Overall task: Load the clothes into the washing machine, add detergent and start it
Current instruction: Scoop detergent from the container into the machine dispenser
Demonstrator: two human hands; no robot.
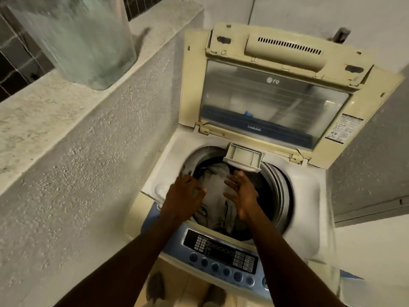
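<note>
We see pale grey and white crumpled clothes (218, 193) lying inside the round drum (277, 191) of the top-loading white and cream washing machine (309, 196), darker fabric beside them on the right. Left hand (184, 199) sits over the drum's left edge, palm down, fingers curled loosely onto the pale cloth; we cannot tell if it actually grips it. Right hand (242, 193) hovers over the middle of the drum, fingers spread and open, holding nothing, just above the clothes. Both bare forearms reach in from the bottom across the blue and grey control panel (223, 255) with its row of round blue buttons. A small pale plastic detergent drawer (243, 157) is pulled out at the drum's back rim, above the right hand, tilted toward the drum. The yellowed cream lid with clear window (274, 103) stands folded up behind. To the left, a rough-textured grey concrete wall (88, 156) runs beside the machine; a blurred translucent greenish plastic container (84, 41) stands on its ledge. Grey panel (371, 151) to the right.
</note>
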